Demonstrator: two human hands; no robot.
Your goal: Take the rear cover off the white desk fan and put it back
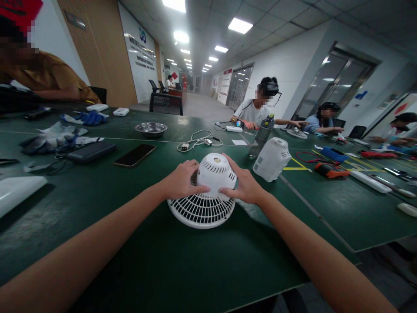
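A white fan grille (202, 214) lies on the green table in front of me, its round rim toward me. On top of it sits a white, dome-shaped fan motor housing (214, 174) with vent slots and a small round mark at its crown. My left hand (182, 179) grips the housing from the left, thumb across its front. From the right, my right hand (245, 182) clasps it too, fingers behind and thumb in front. Both hands hide the housing's sides and the back part of the grille. Close by on the right stands a white slotted plastic cover (273, 160).
Behind the cover rises a clear bottle (261, 137). A coiled white cable (198, 141), a metal bowl (151, 129), a phone (135, 155) and a dark power bank (92, 152) lie farther back. An orange multimeter (331, 170) is at right. Several people sit around the table.
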